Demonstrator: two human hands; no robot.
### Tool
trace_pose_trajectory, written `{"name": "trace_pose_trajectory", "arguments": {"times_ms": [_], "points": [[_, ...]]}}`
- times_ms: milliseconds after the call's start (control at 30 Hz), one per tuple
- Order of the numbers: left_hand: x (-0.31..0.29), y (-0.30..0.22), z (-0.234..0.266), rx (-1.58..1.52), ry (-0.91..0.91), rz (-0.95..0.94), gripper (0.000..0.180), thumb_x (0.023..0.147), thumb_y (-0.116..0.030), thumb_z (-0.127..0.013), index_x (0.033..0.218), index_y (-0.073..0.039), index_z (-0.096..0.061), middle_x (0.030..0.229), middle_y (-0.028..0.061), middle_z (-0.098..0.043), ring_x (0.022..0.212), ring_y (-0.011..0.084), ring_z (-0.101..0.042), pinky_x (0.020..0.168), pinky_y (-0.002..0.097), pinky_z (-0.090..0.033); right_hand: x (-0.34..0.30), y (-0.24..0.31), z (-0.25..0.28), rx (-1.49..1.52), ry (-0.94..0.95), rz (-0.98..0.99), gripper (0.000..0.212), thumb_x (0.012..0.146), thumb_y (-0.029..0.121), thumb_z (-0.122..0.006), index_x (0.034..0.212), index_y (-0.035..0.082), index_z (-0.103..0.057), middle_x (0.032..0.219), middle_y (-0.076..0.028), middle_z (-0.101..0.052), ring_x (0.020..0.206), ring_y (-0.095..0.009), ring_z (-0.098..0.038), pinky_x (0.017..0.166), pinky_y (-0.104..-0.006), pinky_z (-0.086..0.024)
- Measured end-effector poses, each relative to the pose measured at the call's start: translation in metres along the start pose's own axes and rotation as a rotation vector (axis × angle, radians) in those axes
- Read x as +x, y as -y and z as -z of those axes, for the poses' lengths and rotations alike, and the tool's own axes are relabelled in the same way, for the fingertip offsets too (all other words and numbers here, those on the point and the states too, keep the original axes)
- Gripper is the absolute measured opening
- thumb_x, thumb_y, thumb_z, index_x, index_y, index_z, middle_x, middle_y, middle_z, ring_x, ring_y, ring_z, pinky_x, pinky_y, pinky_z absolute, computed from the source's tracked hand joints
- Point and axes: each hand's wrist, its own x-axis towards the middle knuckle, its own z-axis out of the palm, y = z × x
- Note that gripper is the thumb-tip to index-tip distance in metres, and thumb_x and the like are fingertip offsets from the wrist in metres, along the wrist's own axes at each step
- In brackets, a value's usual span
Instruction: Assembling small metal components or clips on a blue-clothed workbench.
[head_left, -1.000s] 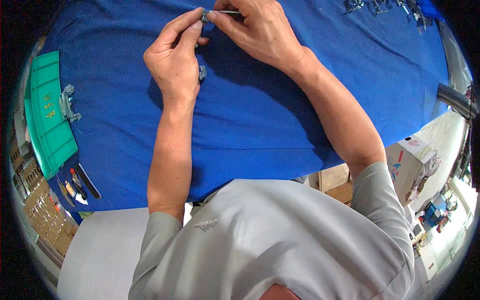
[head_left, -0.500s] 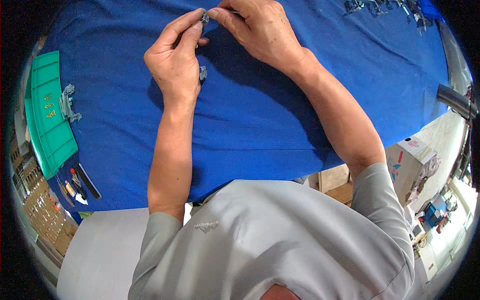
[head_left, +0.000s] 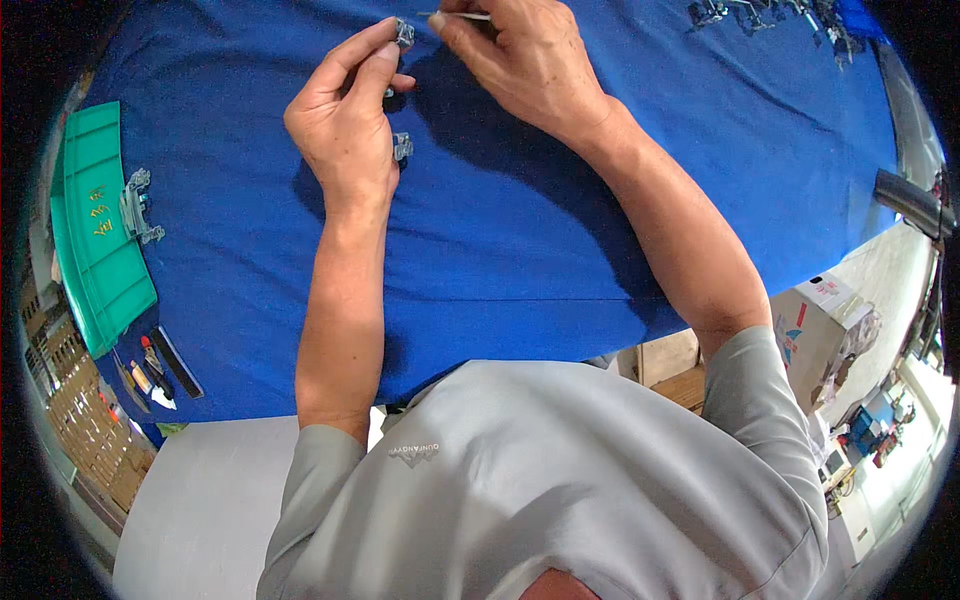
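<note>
Near the top edge, my left hand (head_left: 345, 125) pinches a small greyish clear plastic part (head_left: 404, 33) between thumb and fingertips. Another grey plastic piece (head_left: 403, 147) shows beside the heel of this hand; whether the two are joined is hidden behind the palm. Just to the right, my right hand (head_left: 530, 65) is closed around a slim pale stick-like tool (head_left: 468, 15). The thin tip of the tool points left at the plastic part, with a narrow gap between them. Its exact kind is too small to tell.
Blue cloth (head_left: 500, 330) covers the table. At the left lie a green plastic tray (head_left: 85, 255), a branched grey plastic piece (head_left: 137, 207) against it, and a black strip (head_left: 180, 362) near small tools. Several grey plastic pieces (head_left: 750, 14) lie far right. A cardboard box (head_left: 820, 320) stands beyond the right edge.
My right hand has drawn slightly away to the right, and the tool's tip now shows apart from the part. My left hand has shifted a little left and turned slightly.
</note>
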Motion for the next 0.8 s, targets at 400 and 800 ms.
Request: {"name": "trace_pose_trajectory", "arguments": {"times_ms": [400,800], "points": [[0.006,-0.015,0.006,-0.400,0.208,0.197,0.041,0.095,0.001,-0.046,0.136,0.007,-0.046,0.112,0.0190,-0.068,0.093,0.0221,-0.069,0.074,0.0324,-0.060,0.000,0.005,-0.004,0.010,0.088,0.074,0.008,0.092,0.009,-0.062,0.097,0.004,-0.057,0.086,-0.013,-0.058,0.081,-0.033,-0.059,0.070,-0.0425,-0.049],[-0.001,-0.001,-0.011,-0.281,-0.101,0.021,0.028,0.098,-0.002,-0.042,0.120,0.004,-0.058,0.114,0.0173,-0.066,0.104,0.0230,-0.064,0.082,0.0360,-0.056,-0.011,0.001,-0.016,-0.158,0.165,0.007,0.014,0.093,0.014,-0.063,0.094,0.003,-0.054,0.077,-0.014,-0.062,0.067,-0.032,-0.063,0.056,-0.0399,-0.050]]}}
